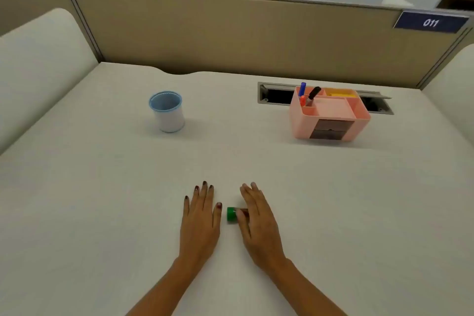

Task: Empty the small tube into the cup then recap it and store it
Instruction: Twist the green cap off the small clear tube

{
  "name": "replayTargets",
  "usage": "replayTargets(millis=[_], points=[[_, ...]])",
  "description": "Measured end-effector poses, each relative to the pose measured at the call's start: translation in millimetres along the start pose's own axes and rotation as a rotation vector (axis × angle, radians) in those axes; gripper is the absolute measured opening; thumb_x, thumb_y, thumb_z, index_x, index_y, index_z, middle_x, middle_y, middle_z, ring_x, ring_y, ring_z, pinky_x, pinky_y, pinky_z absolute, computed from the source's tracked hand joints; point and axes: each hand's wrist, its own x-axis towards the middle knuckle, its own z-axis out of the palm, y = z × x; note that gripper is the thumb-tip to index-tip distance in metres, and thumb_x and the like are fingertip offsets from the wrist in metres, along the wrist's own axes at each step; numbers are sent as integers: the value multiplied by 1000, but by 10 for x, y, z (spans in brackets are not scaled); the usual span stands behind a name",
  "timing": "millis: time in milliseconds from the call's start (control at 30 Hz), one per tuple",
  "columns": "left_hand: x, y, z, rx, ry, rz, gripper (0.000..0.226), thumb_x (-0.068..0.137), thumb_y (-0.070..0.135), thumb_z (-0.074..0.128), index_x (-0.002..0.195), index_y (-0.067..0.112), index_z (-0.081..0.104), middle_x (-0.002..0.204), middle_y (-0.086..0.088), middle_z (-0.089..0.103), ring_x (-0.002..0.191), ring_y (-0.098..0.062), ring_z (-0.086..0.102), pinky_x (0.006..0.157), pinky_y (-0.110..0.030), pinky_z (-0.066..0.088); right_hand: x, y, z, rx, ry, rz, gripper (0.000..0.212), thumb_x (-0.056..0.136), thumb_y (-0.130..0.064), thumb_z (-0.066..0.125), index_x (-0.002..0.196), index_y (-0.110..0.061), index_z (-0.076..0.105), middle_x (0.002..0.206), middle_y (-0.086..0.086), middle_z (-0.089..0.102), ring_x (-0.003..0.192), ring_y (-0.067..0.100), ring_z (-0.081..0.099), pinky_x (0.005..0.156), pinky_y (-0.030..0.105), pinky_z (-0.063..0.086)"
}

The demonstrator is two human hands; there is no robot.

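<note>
A small tube [234, 215] with a green cap lies on its side on the desk, cap pointing left. My right hand [257, 220] rests flat beside it, thumb lying over the tube's dark body, not gripping it. Flat on the desk just left of the tube lies my left hand [201, 218], fingers spread, holding nothing. A white cup [168, 111] with a blue rim stands upright at the far left. At the far right sits a pink desk organiser [329, 115] with small drawers and open compartments.
Markers [307, 93] stand in the organiser's back left slot. A cable slot [274, 95] is cut into the desk behind it. Beige partition walls [230, 33] close the desk at the back and both sides.
</note>
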Motion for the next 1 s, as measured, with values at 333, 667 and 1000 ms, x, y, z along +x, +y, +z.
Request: replayTargets(millis=[333, 667, 1000], points=[[-23, 128, -83, -330, -72, -49, 39, 100, 28, 28, 137, 25, 41, 151, 13, 22, 143, -5, 3, 114, -23, -11, 28, -58, -43, 51, -50, 107, 20, 92, -10, 65, 112, -4, 67, 111, 10, 67, 107, 23, 59, 94, 33, 51], [-36, 451, -315, -1146, -196, -376, 39, 99, 32, 32, 113, 18, 65, 112, -3, 69, 101, -14, 65, 76, -23, 52, 129, -395, -21, 635, -101, 513, 19, 99, -32, 53, 108, -25, 68, 84, -11, 69, 72, 1, 62, 67, 14, 51], [-14, 528, -376, -1309, -187, -439, 49, 98, 40, 29, 106, 14, 70, 100, -9, 71, 76, -15, 63, 53, -23, 44, 204, -454, -6, 807, -195, 584, 29, 91, -45, 61, 113, -28, 69, 100, 0, 75, 92, 14, 70, 73, 22, 57]])
